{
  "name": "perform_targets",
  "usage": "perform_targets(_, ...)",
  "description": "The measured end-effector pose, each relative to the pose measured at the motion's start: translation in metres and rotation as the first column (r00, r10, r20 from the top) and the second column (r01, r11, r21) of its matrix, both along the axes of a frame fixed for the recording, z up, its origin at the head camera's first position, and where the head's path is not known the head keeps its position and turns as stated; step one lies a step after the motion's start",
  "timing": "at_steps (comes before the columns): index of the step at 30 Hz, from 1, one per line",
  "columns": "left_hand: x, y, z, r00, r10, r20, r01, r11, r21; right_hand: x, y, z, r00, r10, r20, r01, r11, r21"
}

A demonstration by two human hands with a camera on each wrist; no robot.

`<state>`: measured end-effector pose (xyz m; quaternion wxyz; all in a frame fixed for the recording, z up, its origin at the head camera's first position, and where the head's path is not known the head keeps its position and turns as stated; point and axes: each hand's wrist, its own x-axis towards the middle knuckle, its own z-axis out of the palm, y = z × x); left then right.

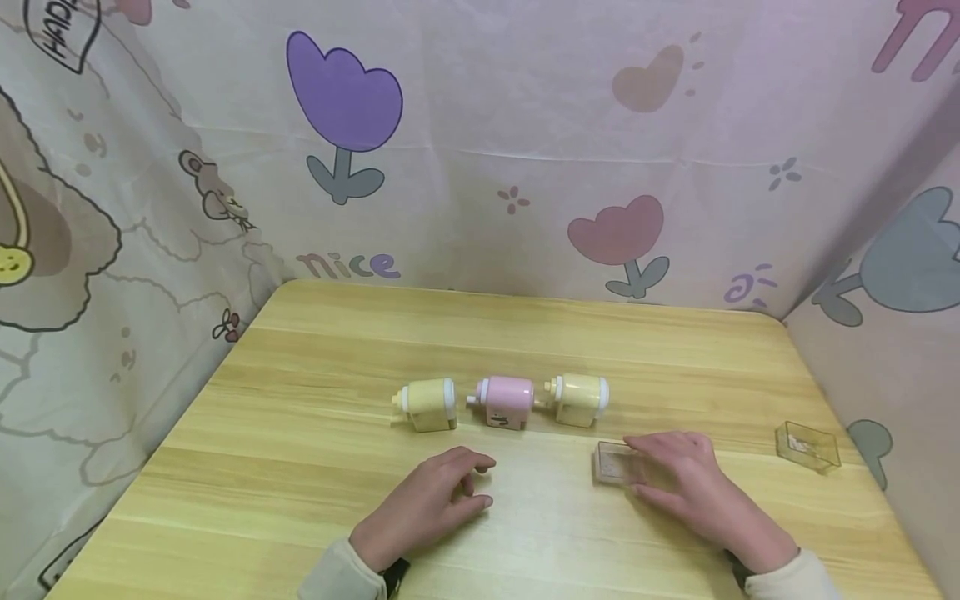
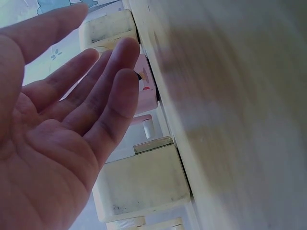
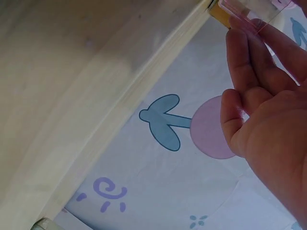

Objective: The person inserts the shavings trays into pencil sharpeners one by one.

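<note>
Three small hand-crank pencil sharpeners lie in a row on the wooden table: a yellow one (image 1: 431, 405), a pink one (image 1: 509, 402) and another yellow one (image 1: 581, 400). Between thumb and fingers, my right hand (image 1: 693, 479) holds a clear pinkish drawer (image 1: 613, 463) by its right end, in front of the right-hand sharpener. The right wrist view shows my fingertips against this drawer (image 3: 252, 13). My left hand (image 1: 427, 504) holds nothing, fingers loosely bent, just in front of the left and pink sharpeners; its palm (image 2: 50, 153) shows in the left wrist view.
A second clear drawer, yellowish (image 1: 807, 448), sits near the right edge of the table (image 1: 315, 350). Patterned cloth (image 1: 480, 100) with flowers and hearts hangs behind the table and along both sides.
</note>
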<state>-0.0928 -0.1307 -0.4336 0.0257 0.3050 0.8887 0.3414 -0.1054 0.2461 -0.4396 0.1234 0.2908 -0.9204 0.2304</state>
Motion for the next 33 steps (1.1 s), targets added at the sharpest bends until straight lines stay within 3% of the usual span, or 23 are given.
perform_targets(5, 0.0, 0.0, 0.0, 1.0, -0.001, -0.003, 0.001, 1.0, -0.001, 0.001, -0.002, 0.0, 1.0, 0.006, -0.014, -0.006, 1.0, -0.001)
perform_targets(17, 0.002, 0.002, -0.002, 0.999, 0.018, -0.029, -0.018, 1.0, -0.001, 0.004, -0.008, -0.004, 0.999, 0.014, 0.039, -0.014, 1.0, -0.008)
perform_targets(25, 0.002, 0.007, -0.002, 0.999, -0.005, -0.05, 0.004, 1.0, -0.007, 0.004, -0.01, -0.003, 0.999, 0.015, 0.032, -0.015, 1.0, 0.0)
perform_targets(29, 0.0, 0.01, 0.003, 0.997, -0.02, -0.072, 0.016, 0.999, -0.049, 0.005, -0.011, -0.003, 1.0, 0.019, 0.02, -0.019, 1.0, 0.008)
perform_targets(33, -0.009, 0.012, 0.015, 0.986, -0.023, -0.167, 0.009, 0.996, -0.085, 0.005, -0.01, -0.004, 1.0, 0.017, 0.024, -0.017, 1.0, 0.01)
